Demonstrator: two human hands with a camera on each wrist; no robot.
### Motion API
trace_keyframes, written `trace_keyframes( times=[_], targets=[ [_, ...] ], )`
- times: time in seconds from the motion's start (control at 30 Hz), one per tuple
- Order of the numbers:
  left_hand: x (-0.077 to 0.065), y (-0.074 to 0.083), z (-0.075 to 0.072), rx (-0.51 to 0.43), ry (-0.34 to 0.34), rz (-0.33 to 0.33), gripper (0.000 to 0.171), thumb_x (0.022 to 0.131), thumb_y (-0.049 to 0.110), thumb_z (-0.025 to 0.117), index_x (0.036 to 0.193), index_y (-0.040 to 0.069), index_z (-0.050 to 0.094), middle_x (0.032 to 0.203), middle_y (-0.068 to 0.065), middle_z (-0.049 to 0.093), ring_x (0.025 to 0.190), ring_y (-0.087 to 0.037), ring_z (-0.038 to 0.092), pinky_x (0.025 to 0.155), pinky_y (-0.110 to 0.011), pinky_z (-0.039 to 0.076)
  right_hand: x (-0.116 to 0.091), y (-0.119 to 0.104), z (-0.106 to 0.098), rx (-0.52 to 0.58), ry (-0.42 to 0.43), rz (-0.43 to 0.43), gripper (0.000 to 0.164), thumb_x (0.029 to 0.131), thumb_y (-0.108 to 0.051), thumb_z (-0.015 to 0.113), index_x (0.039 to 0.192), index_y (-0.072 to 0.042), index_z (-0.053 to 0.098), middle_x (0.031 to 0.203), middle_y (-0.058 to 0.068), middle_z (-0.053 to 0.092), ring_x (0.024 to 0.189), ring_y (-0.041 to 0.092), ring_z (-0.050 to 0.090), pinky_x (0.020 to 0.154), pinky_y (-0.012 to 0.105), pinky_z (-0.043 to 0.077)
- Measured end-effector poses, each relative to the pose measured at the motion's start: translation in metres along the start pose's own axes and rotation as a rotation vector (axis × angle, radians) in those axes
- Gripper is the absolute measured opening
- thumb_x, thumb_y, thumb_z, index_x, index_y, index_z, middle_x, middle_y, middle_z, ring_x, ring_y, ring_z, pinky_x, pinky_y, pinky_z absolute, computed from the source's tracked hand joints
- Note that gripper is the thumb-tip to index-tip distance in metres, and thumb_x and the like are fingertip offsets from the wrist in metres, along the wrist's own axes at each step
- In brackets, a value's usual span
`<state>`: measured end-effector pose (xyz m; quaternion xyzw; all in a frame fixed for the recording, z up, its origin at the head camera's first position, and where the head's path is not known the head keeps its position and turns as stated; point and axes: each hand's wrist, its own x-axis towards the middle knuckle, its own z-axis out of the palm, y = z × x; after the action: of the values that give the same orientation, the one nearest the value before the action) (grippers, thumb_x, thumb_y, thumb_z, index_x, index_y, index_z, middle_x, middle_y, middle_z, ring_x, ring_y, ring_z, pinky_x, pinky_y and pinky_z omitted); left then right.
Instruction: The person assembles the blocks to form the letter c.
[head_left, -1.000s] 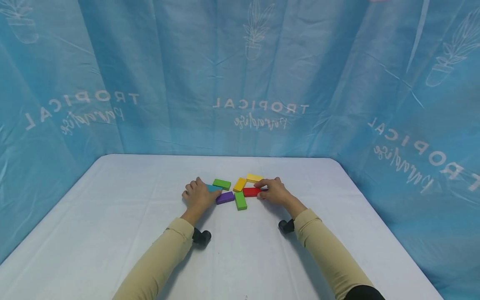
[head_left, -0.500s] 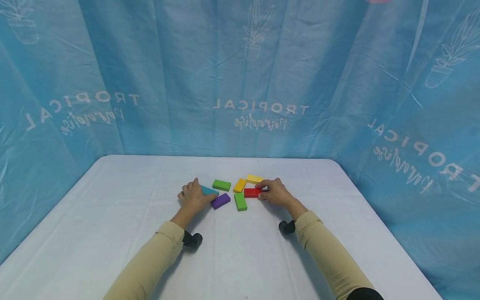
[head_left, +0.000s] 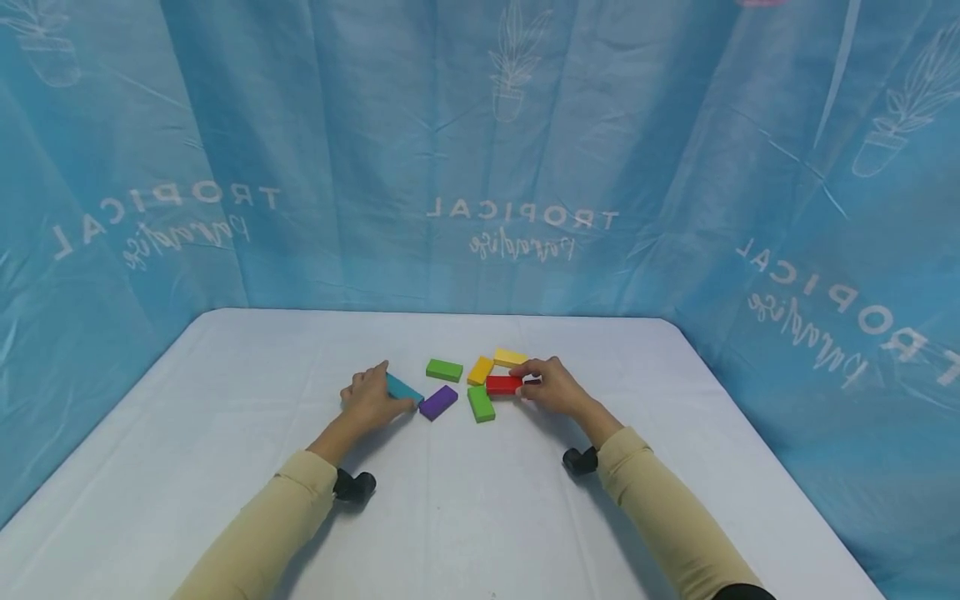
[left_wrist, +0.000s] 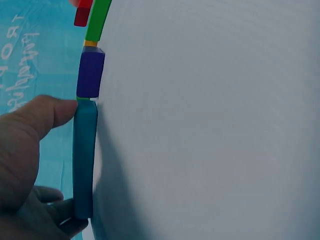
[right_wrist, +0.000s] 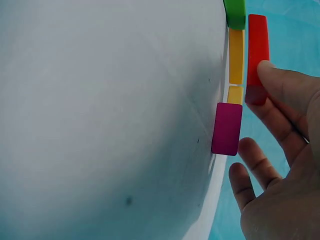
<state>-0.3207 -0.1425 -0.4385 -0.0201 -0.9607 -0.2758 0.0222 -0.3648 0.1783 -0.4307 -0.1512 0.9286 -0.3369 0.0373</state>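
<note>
Eight blocks on or just above a white-covered desk [head_left: 465, 517], worked by two bare hands set well apart. The left hand [head_left: 370, 402] spans the blue block [head_left: 405, 388] end to end, thumb at one end and fingers at the other; whether this block bears on the desk or is slightly raised cannot be told. The right hand [head_left: 551, 387] pinches the red block [head_left: 503, 385] toward one end, and the right wrist view shows it held above the level of its neighbours. The purple block [head_left: 438, 402] lies just beside the blue block's near end, with the far green block [head_left: 444, 370] beyond it. Around the red block lie the deep yellow block [head_left: 480, 370], the light yellow block [head_left: 511, 357], the near green block [head_left: 481, 404] and the magenta block [right_wrist: 227, 129], the last just beside the right hand's free fingers. Likely faults: the blue block, held only by its ends, could pivot or slip if thumb pressure turned uneven; a sideways sweep of the thumb could knock the purple block askew. The red block, gripped off-centre, could dip at its free end if the pinch loosened, and lowering it carelessly could push the near green or deep yellow block aside. Trailing fingers could likewise nudge the magenta block.
</note>
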Motion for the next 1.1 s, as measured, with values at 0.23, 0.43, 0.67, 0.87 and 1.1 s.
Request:
trace_keyframes(
  times=[0.23, 0.43, 0.67, 0.87, 1.1],
  targets=[
    [-0.016, -0.004, -0.008, -0.007, -0.066, 0.095, 0.093, 0.078, 0.033, 0.075, 0.144, -0.012, 0.027, 0.136, -0.031, 0.044, 0.119, -0.043, 0.039, 0.094, -0.061, 0.027, -0.015, -0.005, -0.004, -0.001, 0.025, -0.021, 0.032, 0.086, -0.015, 0.073, 0.117, -0.021, 0.069, 0.115, 0.002, 0.06, 0.103, 0.023, 0.046, 0.081, 0.037, 0.046],
    [-0.028, -0.01, -0.008, -0.046, -0.115, 0.162, 0.091, 0.079, 0.031, 0.074, 0.145, -0.01, 0.027, 0.139, -0.029, 0.042, 0.125, -0.044, 0.036, 0.099, -0.063, 0.022, -0.028, -0.009, -0.003, 0.006, 0.034, -0.011, 0.033, 0.085, -0.016, 0.074, 0.117, -0.025, 0.069, 0.112, 0.0, 0.059, 0.101, 0.022, 0.046, 0.077, 0.034, 0.046],
    [-0.046, -0.009, -0.011, -0.058, -0.138, 0.196, 0.09, 0.078, 0.032, 0.076, 0.145, -0.008, 0.03, 0.138, -0.028, 0.044, 0.126, -0.042, 0.037, 0.103, -0.061, 0.021, -0.045, -0.015, -0.002, 0.045, 0.051, -0.006, 0.034, 0.085, -0.015, 0.074, 0.117, -0.025, 0.069, 0.111, -0.002, 0.06, 0.106, 0.024, 0.047, 0.081, 0.04, 0.046],
    [-0.06, -0.005, -0.011, -0.09, -0.166, 0.184, 0.092, 0.077, 0.033, 0.079, 0.147, -0.002, 0.031, 0.139, -0.025, 0.043, 0.126, -0.041, 0.037, 0.102, -0.061, 0.024, -0.064, -0.022, 0.002, 0.069, 0.075, -0.008, 0.036, 0.081, -0.014, 0.077, 0.115, -0.024, 0.07, 0.113, -0.005, 0.062, 0.106, 0.02, 0.05, 0.087, 0.042, 0.046],
    [-0.072, -0.003, -0.006, -0.169, -0.186, 0.165, 0.092, 0.074, 0.032, 0.083, 0.147, 0.005, 0.034, 0.14, -0.024, 0.042, 0.127, -0.046, 0.034, 0.1, -0.063, 0.03, -0.094, -0.034, 0.011, 0.124, 0.083, 0.052, 0.036, 0.079, -0.015, 0.08, 0.113, -0.025, 0.071, 0.105, -0.007, 0.061, 0.102, 0.02, 0.052, 0.079, 0.037, 0.049]
  ],
)
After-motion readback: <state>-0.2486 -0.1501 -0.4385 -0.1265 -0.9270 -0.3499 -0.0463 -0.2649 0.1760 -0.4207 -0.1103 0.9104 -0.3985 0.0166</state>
